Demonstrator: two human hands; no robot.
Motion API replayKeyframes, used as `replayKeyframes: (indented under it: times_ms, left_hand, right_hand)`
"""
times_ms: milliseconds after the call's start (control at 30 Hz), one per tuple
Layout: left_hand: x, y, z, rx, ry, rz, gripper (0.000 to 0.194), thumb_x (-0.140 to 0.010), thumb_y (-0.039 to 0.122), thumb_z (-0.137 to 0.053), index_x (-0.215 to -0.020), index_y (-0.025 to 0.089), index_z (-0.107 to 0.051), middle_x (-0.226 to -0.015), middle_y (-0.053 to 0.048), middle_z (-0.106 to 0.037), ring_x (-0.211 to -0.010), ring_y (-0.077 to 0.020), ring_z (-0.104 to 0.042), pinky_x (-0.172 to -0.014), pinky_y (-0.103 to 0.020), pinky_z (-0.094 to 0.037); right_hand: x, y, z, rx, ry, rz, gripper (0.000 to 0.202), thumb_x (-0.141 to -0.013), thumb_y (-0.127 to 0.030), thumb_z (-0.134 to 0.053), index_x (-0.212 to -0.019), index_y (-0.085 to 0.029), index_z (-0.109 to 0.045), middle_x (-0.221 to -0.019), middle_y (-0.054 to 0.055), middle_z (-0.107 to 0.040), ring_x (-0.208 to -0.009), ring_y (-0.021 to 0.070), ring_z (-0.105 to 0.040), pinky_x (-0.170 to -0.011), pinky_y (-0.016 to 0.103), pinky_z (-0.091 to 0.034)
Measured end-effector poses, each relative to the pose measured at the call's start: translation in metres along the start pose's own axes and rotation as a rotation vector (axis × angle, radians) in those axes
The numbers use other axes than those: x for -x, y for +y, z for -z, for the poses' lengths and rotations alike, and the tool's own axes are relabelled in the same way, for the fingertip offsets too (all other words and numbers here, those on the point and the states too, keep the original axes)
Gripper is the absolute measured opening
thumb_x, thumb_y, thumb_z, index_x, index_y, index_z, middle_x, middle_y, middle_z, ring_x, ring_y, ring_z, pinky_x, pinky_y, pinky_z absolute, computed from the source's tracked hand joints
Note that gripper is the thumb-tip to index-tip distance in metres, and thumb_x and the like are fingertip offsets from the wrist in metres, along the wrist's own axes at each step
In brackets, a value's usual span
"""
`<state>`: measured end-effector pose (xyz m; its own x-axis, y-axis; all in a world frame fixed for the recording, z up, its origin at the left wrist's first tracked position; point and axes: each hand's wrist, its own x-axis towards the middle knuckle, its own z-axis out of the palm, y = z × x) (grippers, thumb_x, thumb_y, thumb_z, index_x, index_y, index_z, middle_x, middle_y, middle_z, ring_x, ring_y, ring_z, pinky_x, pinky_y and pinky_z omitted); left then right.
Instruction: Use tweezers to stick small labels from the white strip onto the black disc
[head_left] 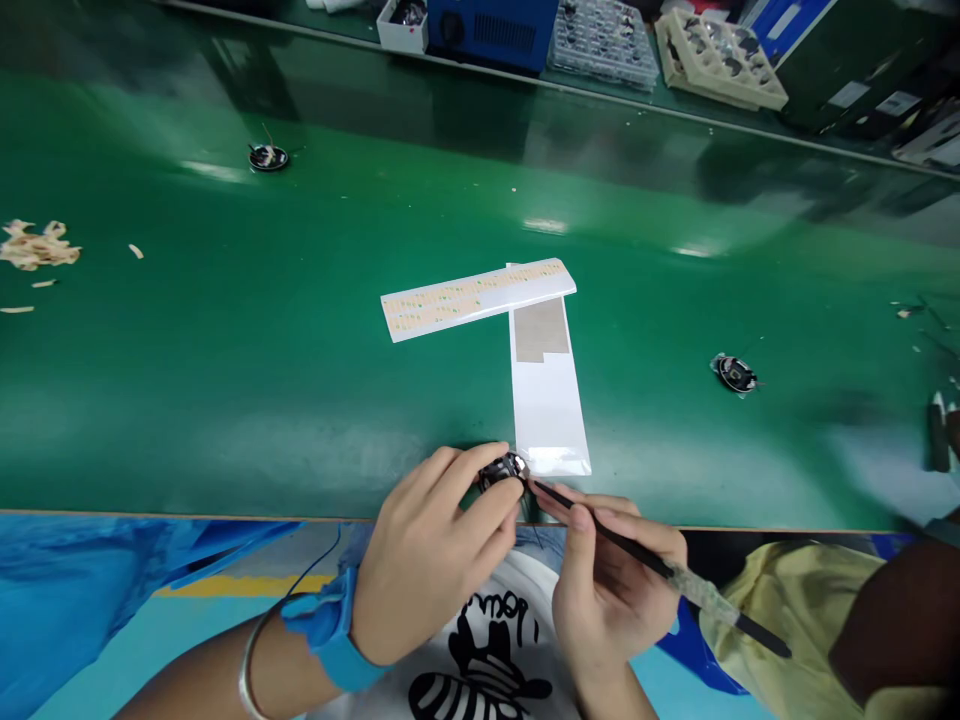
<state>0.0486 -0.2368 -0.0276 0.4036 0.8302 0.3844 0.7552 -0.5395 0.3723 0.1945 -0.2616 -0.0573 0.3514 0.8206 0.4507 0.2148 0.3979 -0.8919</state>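
Observation:
My left hand (442, 540) is at the front edge of the table, its fingers closed around a small black round electronic part (495, 470). A blue wrist strap is on that arm. My right hand (619, 570) grips a slim black pen-like tool (630, 545) with a tape-wrapped middle; its exact kind is unclear. The tool's tip meets the right side of the part, near a small pale piece. Just beyond my hands lies a white backing sheet (551, 410) with a grey patch. Across its far end rests a sheet of small tan stickers (450, 298).
Similar round parts lie at the far left (268, 157) and at the right (735, 373). Peeled scraps (37, 245) are heaped on the left. Trays (720, 58) and a blue box (491, 35) line the back shelf. Another person's yellow sleeve (795, 610) shows at lower right.

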Motion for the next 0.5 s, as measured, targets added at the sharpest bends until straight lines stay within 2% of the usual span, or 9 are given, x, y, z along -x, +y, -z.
replayKeyframes:
  times_ms: [67,300,500]
  left_hand:
    - [-0.003,0.007,0.002,0.009,-0.032,0.072,0.010,-0.088,0.016,-0.057,-0.095,0.018,-0.066,-0.111,-0.010,-0.065,-0.088,-0.0247,-0.059,-0.069,-0.039,-0.054]
    - [-0.006,0.015,-0.003,-0.016,0.019,0.062,0.015,-0.093,0.015,-0.055,-0.100,0.023,-0.066,-0.115,-0.008,-0.065,-0.089,-0.0241,-0.058,-0.069,-0.037,-0.051]
    - [0.002,0.014,-0.007,0.151,0.076,0.180,0.011,-0.090,0.009,-0.057,-0.091,0.018,-0.063,-0.124,-0.011,-0.059,-0.102,-0.0237,-0.059,-0.081,-0.038,-0.053]
  right_hand:
    - [0.000,0.001,0.000,0.021,0.031,0.013,0.030,-0.084,0.005,-0.056,-0.102,-0.019,-0.052,-0.089,0.003,-0.066,-0.085,0.0171,-0.073,-0.070,0.031,-0.067]
    - [-0.002,-0.001,-0.001,-0.022,0.044,-0.021,0.029,-0.085,0.004,-0.055,-0.103,-0.019,-0.051,-0.091,0.003,-0.066,-0.088,0.0155,-0.072,-0.068,0.028,-0.066]
    - [-0.003,-0.003,0.001,-0.071,-0.011,-0.016,0.036,-0.083,0.009,-0.052,-0.106,-0.019,-0.051,-0.094,0.004,-0.066,-0.091,0.0176,-0.073,-0.069,0.031,-0.068]
